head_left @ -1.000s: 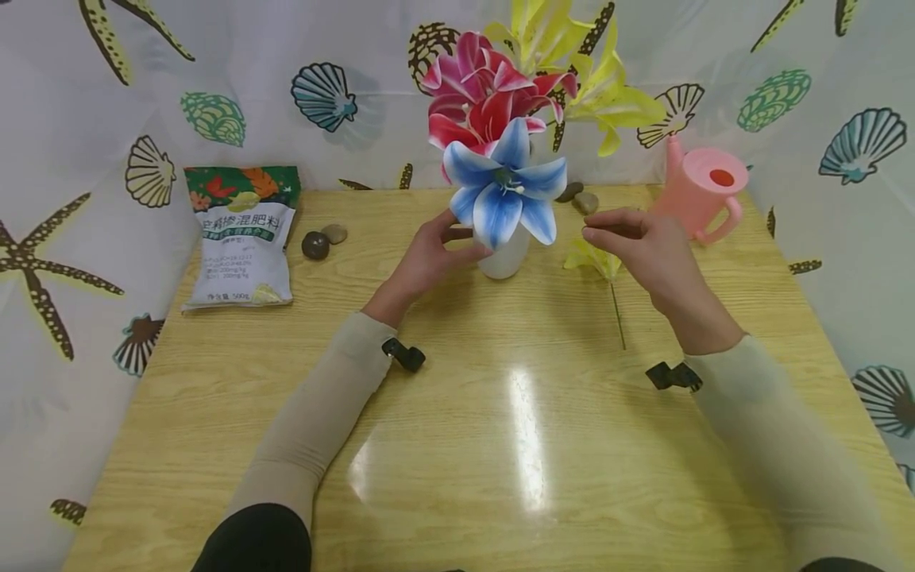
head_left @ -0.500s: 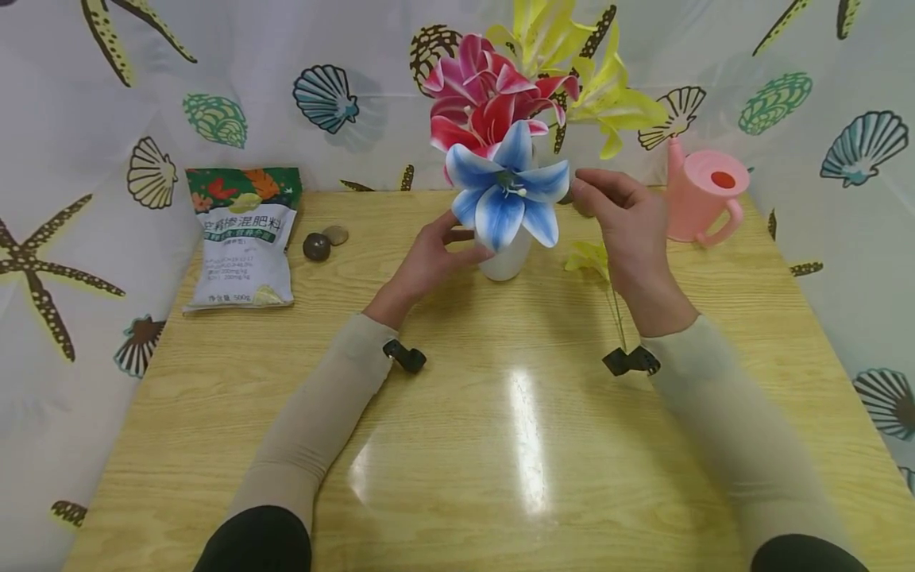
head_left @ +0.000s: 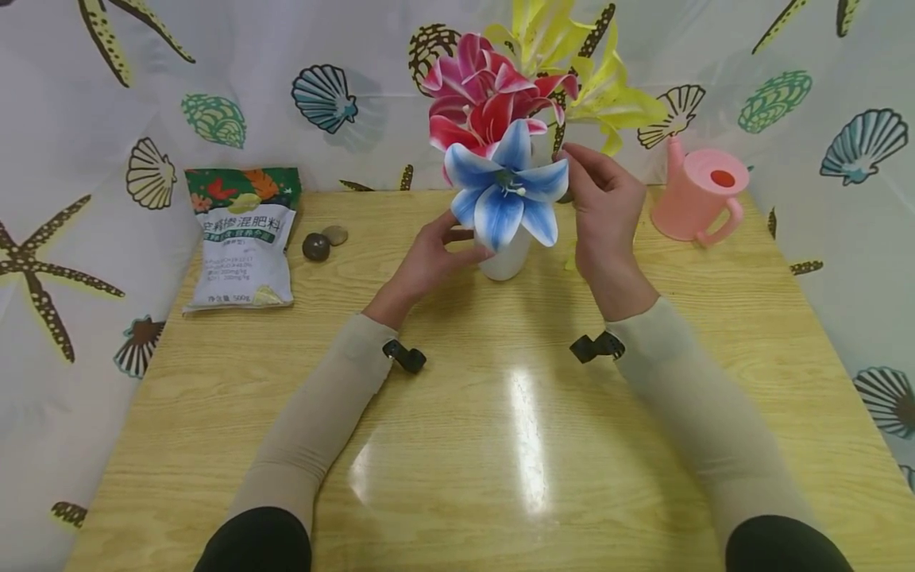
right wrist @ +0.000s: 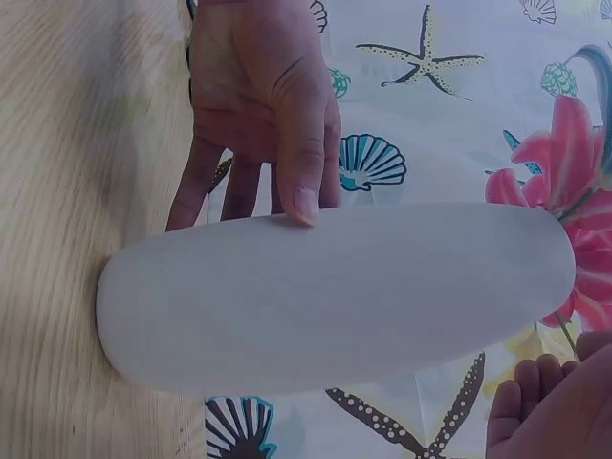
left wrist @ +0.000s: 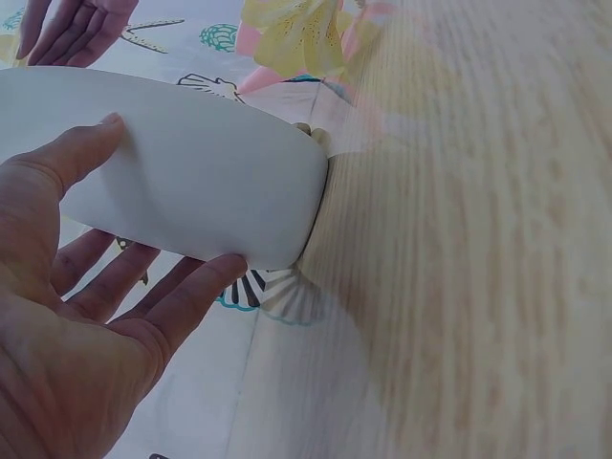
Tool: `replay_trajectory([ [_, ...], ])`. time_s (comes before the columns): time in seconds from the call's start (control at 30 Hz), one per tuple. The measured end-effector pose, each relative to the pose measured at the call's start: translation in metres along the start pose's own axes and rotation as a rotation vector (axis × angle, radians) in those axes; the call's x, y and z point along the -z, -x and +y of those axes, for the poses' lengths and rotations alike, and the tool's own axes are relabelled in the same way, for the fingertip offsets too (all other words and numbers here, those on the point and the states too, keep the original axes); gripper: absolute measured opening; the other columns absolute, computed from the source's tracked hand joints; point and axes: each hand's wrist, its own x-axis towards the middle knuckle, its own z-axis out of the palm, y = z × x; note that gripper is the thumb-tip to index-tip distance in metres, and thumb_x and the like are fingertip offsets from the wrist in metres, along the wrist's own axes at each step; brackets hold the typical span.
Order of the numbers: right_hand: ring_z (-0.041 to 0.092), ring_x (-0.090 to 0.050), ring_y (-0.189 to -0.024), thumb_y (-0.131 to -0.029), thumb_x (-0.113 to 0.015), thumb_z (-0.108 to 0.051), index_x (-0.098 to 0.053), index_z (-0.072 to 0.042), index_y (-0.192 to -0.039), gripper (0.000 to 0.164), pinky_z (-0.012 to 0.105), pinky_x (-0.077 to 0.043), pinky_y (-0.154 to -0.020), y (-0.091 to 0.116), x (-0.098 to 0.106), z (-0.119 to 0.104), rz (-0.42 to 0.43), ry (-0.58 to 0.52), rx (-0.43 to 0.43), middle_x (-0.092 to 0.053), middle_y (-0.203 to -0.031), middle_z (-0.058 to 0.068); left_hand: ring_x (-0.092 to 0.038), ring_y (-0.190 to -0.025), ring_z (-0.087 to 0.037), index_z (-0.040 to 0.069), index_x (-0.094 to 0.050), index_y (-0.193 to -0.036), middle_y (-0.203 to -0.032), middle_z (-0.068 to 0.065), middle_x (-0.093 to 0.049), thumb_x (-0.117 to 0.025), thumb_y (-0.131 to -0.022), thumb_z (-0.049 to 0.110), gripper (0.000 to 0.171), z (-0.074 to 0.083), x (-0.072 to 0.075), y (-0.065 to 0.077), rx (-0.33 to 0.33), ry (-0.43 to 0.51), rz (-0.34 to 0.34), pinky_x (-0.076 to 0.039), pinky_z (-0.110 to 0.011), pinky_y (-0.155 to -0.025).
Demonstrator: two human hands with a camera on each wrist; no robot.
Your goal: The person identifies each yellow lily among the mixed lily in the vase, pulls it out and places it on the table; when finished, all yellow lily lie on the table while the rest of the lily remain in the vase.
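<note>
A white vase (head_left: 504, 258) stands upright holding pink-red lilies (head_left: 493, 87), yellow lilies (head_left: 608, 99) and a blue-white lily (head_left: 509, 187) in front. My left hand (head_left: 443, 258) grips the lower vase, thumb on one side and fingers round the other, plain in the left wrist view. Raised to the vase's right, my right hand (head_left: 608, 214) has its thumb and index fingertips beside the blue petals, close to the stems. In the right wrist view its bent fingers (right wrist: 531, 382) lie just below a thin stem (right wrist: 564, 330); I cannot tell whether they pinch it.
One more yellow lily (left wrist: 301, 38) lies on the table (head_left: 457, 413), mostly behind my right hand in the head view. A pink watering can (head_left: 696, 195) stands back right. At left are a fertilizer bag (head_left: 243, 238) and two stones (head_left: 316, 246). A patterned curtain (head_left: 250, 48) backs the table.
My right hand has risen and moved left from above the loose yellow lily to the stems beside the blue flower. The left hand keeps its grip on the vase, and the flowers stay put.
</note>
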Motion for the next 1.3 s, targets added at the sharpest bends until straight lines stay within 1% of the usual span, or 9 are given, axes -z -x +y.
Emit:
replay_trajectory([
  [0.1, 0.013, -0.079, -0.097, -0.102, -0.084, -0.015, -0.085, -0.002, -0.122, 0.024, 0.02, -0.064, -0.086, -0.002, -0.008, 0.001, 0.013, -0.054, 0.005, -0.086, -0.104, -0.001, -0.06, -0.151, -0.034, 0.024, -0.05, -0.169, -0.17, -0.001, -0.055, -0.084, -0.103, 0.03, 0.074, 0.0, 0.001, 0.0, -0.017, -0.004, 0.001, -0.056, -0.057, -0.123],
  [0.17, 0.013, -0.082, -0.097, -0.102, -0.083, -0.013, -0.084, 0.0, -0.123, 0.025, 0.02, -0.066, -0.091, -0.002, -0.013, 0.002, 0.015, -0.087, 0.01, -0.087, -0.104, 0.0, -0.061, -0.15, -0.034, 0.023, -0.051, -0.168, -0.17, -0.002, -0.056, -0.084, -0.103, 0.029, 0.073, -0.001, 0.002, 0.0, -0.028, -0.004, 0.003, -0.056, -0.057, -0.123],
  [0.23, 0.013, -0.084, -0.098, -0.103, -0.082, -0.011, -0.083, 0.001, -0.125, 0.025, 0.024, -0.067, -0.097, -0.003, -0.019, 0.003, 0.023, -0.119, 0.009, -0.087, -0.106, 0.002, -0.061, -0.15, -0.034, 0.023, -0.051, -0.168, -0.17, -0.002, -0.055, -0.084, -0.103, 0.029, 0.073, -0.001, 0.002, 0.0, -0.032, -0.007, 0.006, -0.056, -0.057, -0.122],
  [0.33, 0.017, -0.085, -0.099, -0.102, -0.082, -0.009, -0.084, 0.0, -0.123, 0.023, 0.03, -0.067, -0.102, -0.004, -0.027, 0.002, 0.045, -0.171, -0.011, -0.087, -0.107, 0.006, -0.062, -0.149, -0.033, 0.024, -0.051, -0.168, -0.17, -0.002, -0.055, -0.084, -0.103, 0.03, 0.074, -0.001, 0.003, 0.0, -0.032, -0.011, 0.01, -0.057, -0.057, -0.122],
  [0.47, 0.027, -0.084, -0.104, -0.102, -0.082, -0.009, -0.085, -0.002, -0.12, 0.02, 0.032, -0.068, -0.102, -0.005, -0.035, 0.0, 0.081, -0.236, -0.051, -0.086, -0.107, 0.009, -0.061, -0.15, -0.033, 0.025, -0.051, -0.168, -0.171, -0.002, -0.055, -0.084, -0.103, 0.031, 0.074, -0.002, 0.003, 0.001, -0.037, -0.006, 0.004, -0.056, -0.057, -0.122],
  [0.63, 0.03, -0.084, -0.111, -0.103, -0.083, -0.013, -0.084, -0.002, -0.122, 0.022, 0.031, -0.068, -0.101, -0.006, -0.039, 0.0, 0.098, -0.232, -0.079, -0.084, -0.112, 0.01, -0.06, -0.151, -0.033, 0.026, -0.05, -0.169, -0.171, 0.0, -0.055, -0.084, -0.102, 0.032, 0.075, -0.004, 0.002, 0.0, -0.035, -0.002, -0.002, -0.055, -0.058, -0.123],
  [0.93, 0.024, -0.084, -0.101, -0.103, -0.083, -0.014, -0.083, 0.001, -0.121, 0.023, 0.031, -0.068, -0.099, -0.01, -0.041, -0.001, 0.103, -0.238, -0.099, -0.084, -0.105, 0.008, -0.06, -0.151, -0.034, 0.024, -0.05, -0.169, -0.17, -0.001, -0.055, -0.083, -0.103, 0.029, 0.074, -0.002, 0.001, 0.0, -0.035, -0.01, -0.005, -0.054, -0.057, -0.124],
  [1.07, 0.023, -0.084, -0.104, -0.103, -0.082, -0.013, -0.084, -0.001, -0.119, 0.02, 0.031, -0.068, -0.1, -0.01, -0.041, -0.001, 0.092, -0.247, -0.1, -0.083, -0.109, 0.008, -0.06, -0.151, -0.034, 0.024, -0.05, -0.169, -0.171, -0.002, -0.055, -0.083, -0.103, 0.029, 0.074, -0.001, 0.0, 0.0, -0.029, -0.012, -0.001, -0.055, -0.057, -0.124],
  [1.3, 0.024, -0.083, -0.108, -0.104, -0.08, -0.013, -0.083, 0.0, -0.124, 0.023, 0.031, -0.067, -0.102, -0.01, -0.042, -0.003, 0.09, -0.239, -0.118, -0.083, -0.113, 0.009, -0.06, -0.151, -0.034, 0.023, -0.05, -0.168, -0.17, -0.003, -0.055, -0.084, -0.102, 0.03, 0.074, -0.002, 0.0, 0.0, -0.031, -0.014, 0.006, -0.055, -0.057, -0.123],
])
